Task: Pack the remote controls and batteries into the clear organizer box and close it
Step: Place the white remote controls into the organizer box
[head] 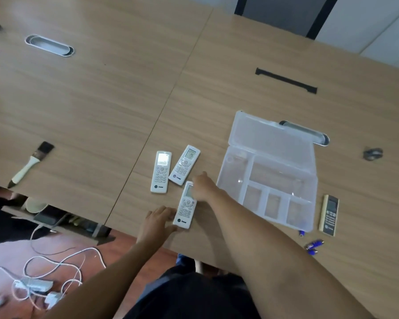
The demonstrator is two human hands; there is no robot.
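- Currently the first packing step is in hand: nothing is seen inside the clear organizer box (268,178), all compartments look empty, lid laid open on the far side.
- Nearest white remote (186,204) is being addressed by both hands; it lies flat on the table (101,100), just left of the box.
- Left hand (157,223) is placed at the remote's near left corner, fingers spread and touching its edge; no closed pinch is visible.
- Right hand (203,186) is laid over the remote's screen end, fingers curled down; whether the remote is actually clamped cannot be told, contact is hidden by the hand.
- Two more white remotes are left untouched beyond: one upright (161,172), one tilted (184,165), just beside each other.
- Dark remote (329,215) is set at the box's right edge; blue batteries (313,246) are scattered near the box's front corner, on the table.
- Paintbrush (30,164) far left is judged irrelevant.
- Next move, as judged: remote to be lifted by its ends, carried right over the box wall, and laid lengthwise in the long compartment; small front cells look suited to batteries only.
- Lid closing is to be left until all four remotes and the batteries are in.
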